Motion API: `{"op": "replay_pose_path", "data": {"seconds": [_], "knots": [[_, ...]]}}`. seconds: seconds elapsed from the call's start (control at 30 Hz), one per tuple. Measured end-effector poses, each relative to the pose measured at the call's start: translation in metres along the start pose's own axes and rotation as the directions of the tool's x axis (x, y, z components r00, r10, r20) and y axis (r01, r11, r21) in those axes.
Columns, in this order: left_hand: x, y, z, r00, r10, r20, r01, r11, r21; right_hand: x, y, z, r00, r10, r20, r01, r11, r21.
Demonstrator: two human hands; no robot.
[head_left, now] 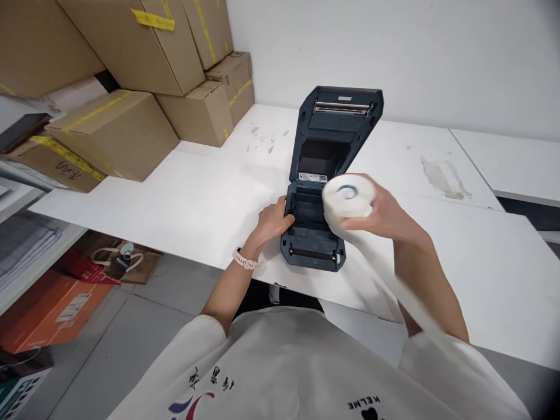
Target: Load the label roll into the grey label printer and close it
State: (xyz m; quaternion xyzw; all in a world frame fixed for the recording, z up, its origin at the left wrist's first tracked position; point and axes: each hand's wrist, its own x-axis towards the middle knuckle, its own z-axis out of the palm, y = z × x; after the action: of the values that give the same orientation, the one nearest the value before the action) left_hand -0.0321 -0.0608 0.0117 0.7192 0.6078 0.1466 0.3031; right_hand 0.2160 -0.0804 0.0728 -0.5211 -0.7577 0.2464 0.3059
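A dark label printer (312,265) stands on the white table with its lid (339,131) raised, its inner bay exposed. My left hand (275,220) grips the printer's left side wall, thumb over the rim. In my right hand (378,213) is a roll of white labels (349,195), held over the right side of the bay and slightly blurred. The roll's core faces up toward me. A loose strip (394,280) of the white paper trails from the roll down toward my right forearm.
Cardboard boxes (118,131) with yellow tape are stacked at the left of the white table (210,198). A white wall (415,64) rises behind. Orange box (56,309) and paper bag (144,265) sit on the floor at left. Torn residue (444,178) marks the tabletop at right.
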Motion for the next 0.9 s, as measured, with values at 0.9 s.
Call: {"op": "replay_pose_path", "data": {"seconds": [0.9], "knots": [[0.000,-0.009,0.004,1.000,0.024,-0.020,-0.025,0.997,-0.074,0.079,-0.006,-0.010,0.562,-0.275,-0.780,0.318,0.943,-0.103]]}}
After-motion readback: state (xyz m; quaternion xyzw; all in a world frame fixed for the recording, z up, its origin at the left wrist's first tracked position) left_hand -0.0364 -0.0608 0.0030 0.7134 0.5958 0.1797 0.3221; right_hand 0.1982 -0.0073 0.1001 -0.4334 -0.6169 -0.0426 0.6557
